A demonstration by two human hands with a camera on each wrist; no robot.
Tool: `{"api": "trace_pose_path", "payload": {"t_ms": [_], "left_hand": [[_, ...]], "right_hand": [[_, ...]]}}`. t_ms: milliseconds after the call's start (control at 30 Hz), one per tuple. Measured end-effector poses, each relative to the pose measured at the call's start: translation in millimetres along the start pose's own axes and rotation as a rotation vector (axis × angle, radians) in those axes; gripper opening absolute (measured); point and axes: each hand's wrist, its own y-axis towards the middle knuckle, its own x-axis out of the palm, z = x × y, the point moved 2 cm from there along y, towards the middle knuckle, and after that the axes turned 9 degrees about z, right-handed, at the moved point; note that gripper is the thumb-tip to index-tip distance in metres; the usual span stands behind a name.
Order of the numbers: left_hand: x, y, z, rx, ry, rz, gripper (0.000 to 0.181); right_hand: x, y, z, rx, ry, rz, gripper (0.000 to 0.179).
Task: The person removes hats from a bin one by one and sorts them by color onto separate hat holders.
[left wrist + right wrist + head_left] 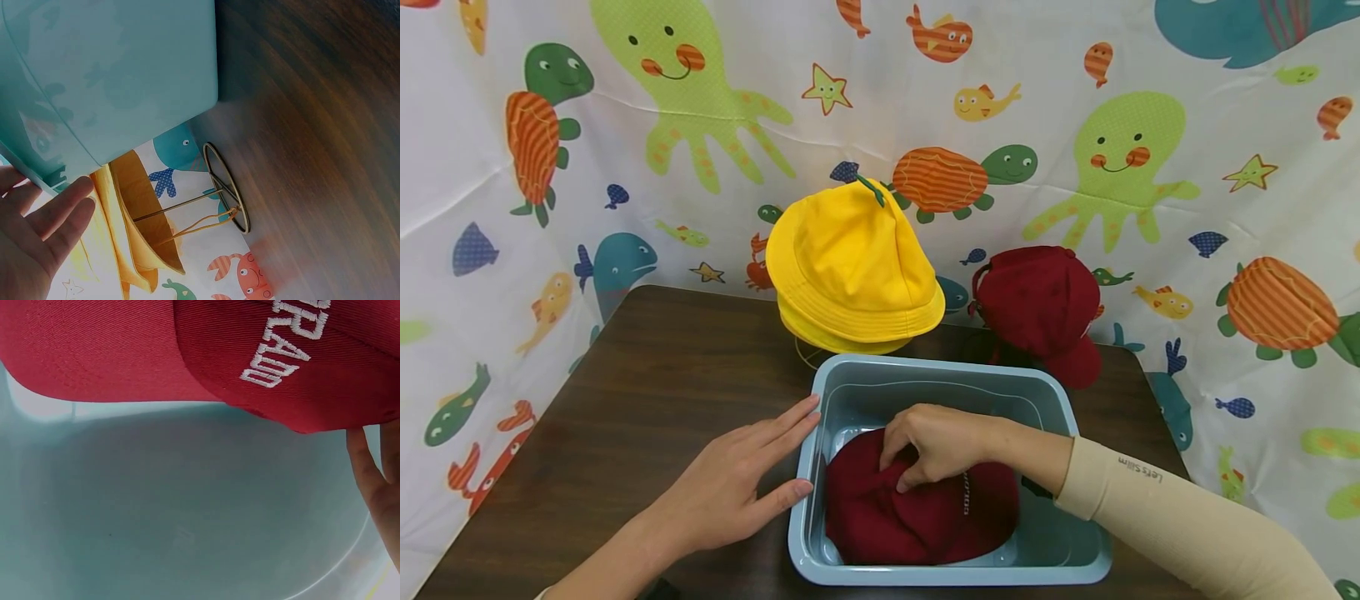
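A dark red baseball cap (pixel 917 517) with white embroidered letters lies in a light blue plastic tub (pixel 951 575), its brim toward the right. My right hand (pixel 940 442) reaches into the tub from the right, fingers and thumb curled to pinch the cap's crown. In the right wrist view the lettered front of the cap (pixel 294 369) fills the top, with fingers (pixel 369 469) at its edge on the right. Straight fingers of my left hand (pixel 745 475) touch the tub's left rim from outside. The left wrist view shows that tub's outer wall (pixel 125 56).
Behind the tub, stacked yellow bucket hats (pixel 857 258) with a green stem tip sit on a wire stand (pixel 225 187). Another dark red cap (pixel 1037 300) is at the back right. Under everything is a dark wooden table (pixel 700 358), backed by a sea-animal curtain (pixel 872 50).
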Motion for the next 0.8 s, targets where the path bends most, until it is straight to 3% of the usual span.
{"api": "trace_pose_path", "payload": {"t_ms": [800], "left_hand": [[-0.2,-0.1,-0.4,-0.015,0.005,-0.017,0.071]], "right_hand": [[-23.3,-17.1,-6.5,-0.063,-0.047,0.069,0.021]]}}
